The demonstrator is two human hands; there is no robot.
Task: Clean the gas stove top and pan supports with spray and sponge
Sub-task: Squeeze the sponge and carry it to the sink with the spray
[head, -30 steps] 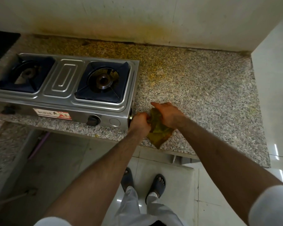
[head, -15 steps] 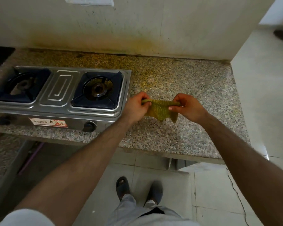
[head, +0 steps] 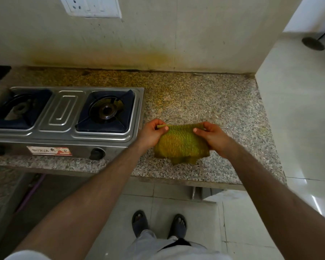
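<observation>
A yellow-green cleaning cloth [head: 181,145] hangs spread out above the granite counter [head: 223,113], just right of the stove. My left hand [head: 152,133] pinches its upper left corner and my right hand [head: 212,136] pinches its upper right corner. The steel two-burner gas stove [head: 64,113] sits at the left of the counter. Its right burner [head: 107,110] and left burner [head: 20,108] lie in dark blue trays with pan supports. No spray bottle or sponge is in view.
A black knob [head: 97,153] sticks out of the stove's front. A switch plate [head: 92,6] is on the stained wall behind. The counter ends at the right against a white tiled floor. My sandalled feet [head: 159,222] stand on the floor below the counter edge.
The cloth was bunched between both hands at the counter's front edge. My hands have pulled apart and lifted, and the cloth now hangs unfolded and wider between them.
</observation>
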